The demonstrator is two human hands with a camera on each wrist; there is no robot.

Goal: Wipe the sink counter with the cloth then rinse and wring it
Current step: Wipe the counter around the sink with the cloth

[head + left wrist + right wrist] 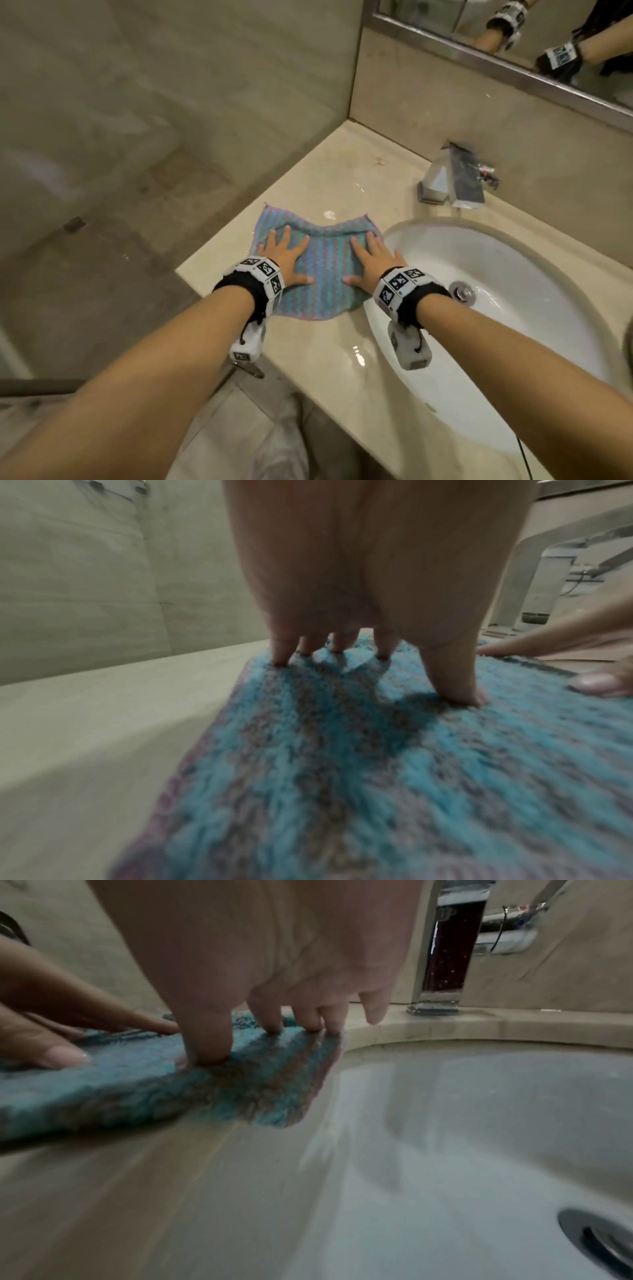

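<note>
Both palms press flat with fingers spread — left hand (286, 255) and right hand (371, 262) gripping nothing — on the cloth (325, 270), which lies on the counter (342, 359). At three o'clock the cloth's edge overhangs the sink (513, 274) — a rightward push could drag it in.

Both hands (329, 260) flat on cloth (325, 274)
</note>
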